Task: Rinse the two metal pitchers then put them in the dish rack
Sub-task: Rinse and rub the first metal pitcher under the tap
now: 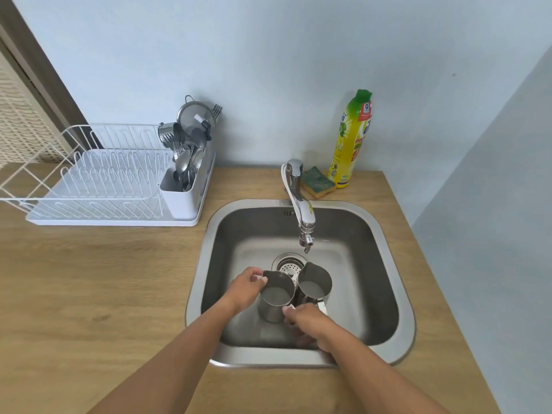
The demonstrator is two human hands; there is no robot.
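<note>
Both hands grip the upright left steel pitcher, left hand at its rim, right hand at its handle, just short of the chrome tap spout.

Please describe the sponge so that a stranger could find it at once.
Start at the steel sink. Behind its far rim, between the tap and the tall yellow bottle, lies the sponge: the only flat thing there, green above, yellow below.
</note>
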